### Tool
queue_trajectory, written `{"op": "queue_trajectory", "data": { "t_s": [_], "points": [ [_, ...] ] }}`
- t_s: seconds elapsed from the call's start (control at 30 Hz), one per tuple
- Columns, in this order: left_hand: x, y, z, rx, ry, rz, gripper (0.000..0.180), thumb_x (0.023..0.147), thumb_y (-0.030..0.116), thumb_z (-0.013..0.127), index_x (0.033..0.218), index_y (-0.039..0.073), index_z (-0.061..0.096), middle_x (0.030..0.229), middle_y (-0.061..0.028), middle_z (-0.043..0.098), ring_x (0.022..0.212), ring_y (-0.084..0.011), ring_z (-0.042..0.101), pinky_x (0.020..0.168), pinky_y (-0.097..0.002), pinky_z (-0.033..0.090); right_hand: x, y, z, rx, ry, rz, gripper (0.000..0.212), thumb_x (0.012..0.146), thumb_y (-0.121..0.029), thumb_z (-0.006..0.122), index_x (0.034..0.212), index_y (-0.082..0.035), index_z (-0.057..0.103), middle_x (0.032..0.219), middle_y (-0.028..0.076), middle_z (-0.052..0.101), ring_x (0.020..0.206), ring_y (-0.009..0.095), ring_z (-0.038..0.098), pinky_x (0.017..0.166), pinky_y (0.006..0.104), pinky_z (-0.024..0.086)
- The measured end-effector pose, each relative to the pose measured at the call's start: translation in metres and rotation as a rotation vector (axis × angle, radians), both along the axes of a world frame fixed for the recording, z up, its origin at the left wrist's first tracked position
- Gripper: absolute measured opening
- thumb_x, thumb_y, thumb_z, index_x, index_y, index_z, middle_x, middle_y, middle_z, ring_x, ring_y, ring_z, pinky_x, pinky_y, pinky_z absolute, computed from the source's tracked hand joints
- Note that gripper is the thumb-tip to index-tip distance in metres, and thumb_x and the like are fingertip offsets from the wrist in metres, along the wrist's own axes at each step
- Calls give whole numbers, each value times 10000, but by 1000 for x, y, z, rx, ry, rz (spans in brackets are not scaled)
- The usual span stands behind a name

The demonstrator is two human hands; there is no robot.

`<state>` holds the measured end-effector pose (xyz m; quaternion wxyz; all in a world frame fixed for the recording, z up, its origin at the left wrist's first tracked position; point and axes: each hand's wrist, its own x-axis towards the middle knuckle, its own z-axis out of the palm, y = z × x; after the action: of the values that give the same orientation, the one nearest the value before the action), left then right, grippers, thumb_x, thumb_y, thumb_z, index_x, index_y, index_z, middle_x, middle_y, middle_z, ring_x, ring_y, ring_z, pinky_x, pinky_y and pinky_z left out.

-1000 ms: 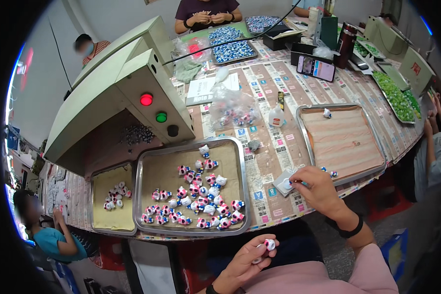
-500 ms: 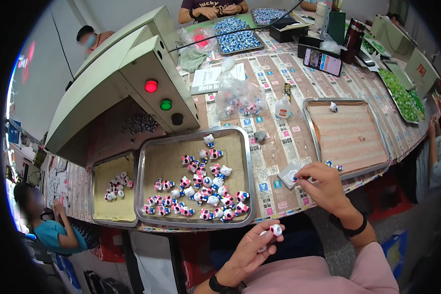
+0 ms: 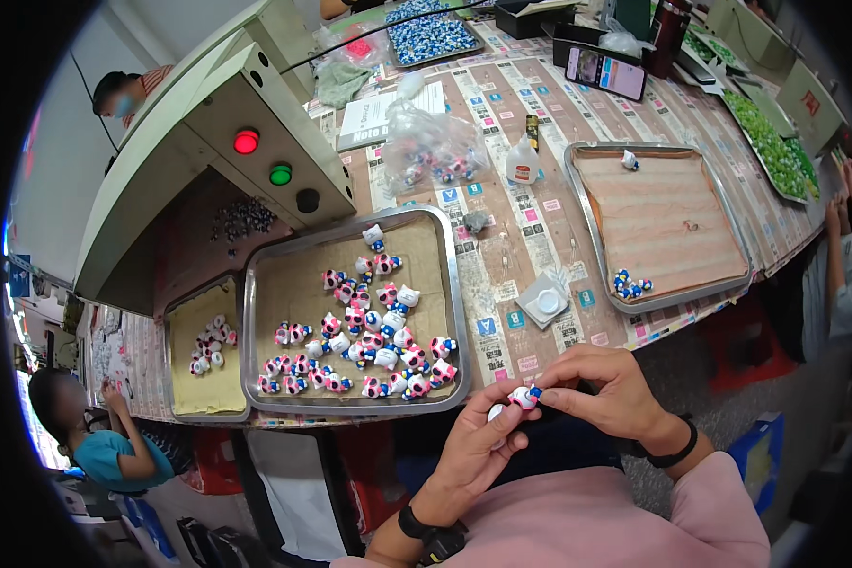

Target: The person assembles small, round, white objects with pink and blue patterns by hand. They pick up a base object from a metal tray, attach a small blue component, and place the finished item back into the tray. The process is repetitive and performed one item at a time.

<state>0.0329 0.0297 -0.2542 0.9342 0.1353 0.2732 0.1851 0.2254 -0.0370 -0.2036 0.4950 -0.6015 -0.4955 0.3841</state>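
Note:
My left hand is closed around a small pink-and-white figurine head, with another white piece tucked between its fingers. From the right, my right hand pinches a small blue figurine body against that head. Both hands are above my lap, just off the table's front edge. Beyond them, a pale square pad with a round white dab or disc lies on the table. Left of it, a metal tray holds many pink, white and blue figurines.
A smaller tray with white heads adjoins on the left, under a pale machine with lit buttons. To the right sits a tray with a few blue pieces. A white bottle, a plastic bag and a phone stand further back.
My right hand has come from the pale pad back toward me, bringing the blue body to the head in my left hand. The left hand has risen slightly; the whole view has shifted.

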Motion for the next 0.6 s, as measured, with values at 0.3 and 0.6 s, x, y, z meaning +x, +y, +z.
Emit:
{"op": "queue_trajectory", "data": {
  "t_s": [0.3,0.6],
  "points": [
    [-1,-3,-7,95,4,9,288,899,91,649,1178,58,585,1022,-90,652,898,-171,656,613,-237,542,0,-1,-6,50,-26,37,151,786,-50,747,936,-42,738,830,74,701,766,164,657,662,271,503],
    [0,-7,-9,150,9,1,297,875,116,683,1150,40,597,979,-95,643,816,-166,644,620,-237,562,-5,-7,-8,65,-3,38,142,769,-20,753,910,-36,741,804,81,692,721,165,654,631,271,492]
  ]
}}
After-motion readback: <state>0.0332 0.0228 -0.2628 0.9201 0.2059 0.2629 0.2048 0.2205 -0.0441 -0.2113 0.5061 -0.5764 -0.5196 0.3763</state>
